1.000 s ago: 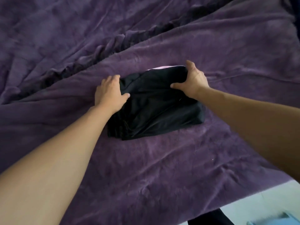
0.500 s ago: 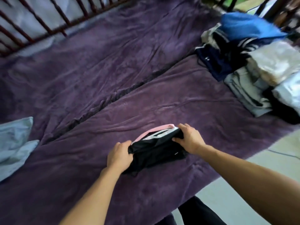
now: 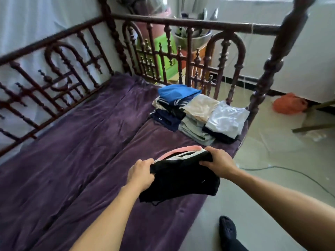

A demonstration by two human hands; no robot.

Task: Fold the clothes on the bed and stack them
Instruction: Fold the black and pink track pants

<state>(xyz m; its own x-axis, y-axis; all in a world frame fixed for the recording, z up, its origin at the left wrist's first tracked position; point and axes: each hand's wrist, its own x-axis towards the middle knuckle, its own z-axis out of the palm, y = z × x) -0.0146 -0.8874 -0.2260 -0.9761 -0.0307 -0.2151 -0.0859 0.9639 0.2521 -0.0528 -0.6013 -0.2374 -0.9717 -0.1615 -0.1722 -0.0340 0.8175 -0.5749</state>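
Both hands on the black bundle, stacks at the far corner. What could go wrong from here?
1. The left hand and right hand grip only the far edge of the folded black garment; its near side droops, so the fold may open.
2. The pink layer peeking out at the far edge could slip free.
3. The pale blue stack sits at the corner of the bed; an added piece might tip it onto the floor.

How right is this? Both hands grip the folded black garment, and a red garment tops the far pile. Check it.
Wrong colour: the head view shows a blue garment topping the far pile. The left hand and right hand do grip the folded black garment.
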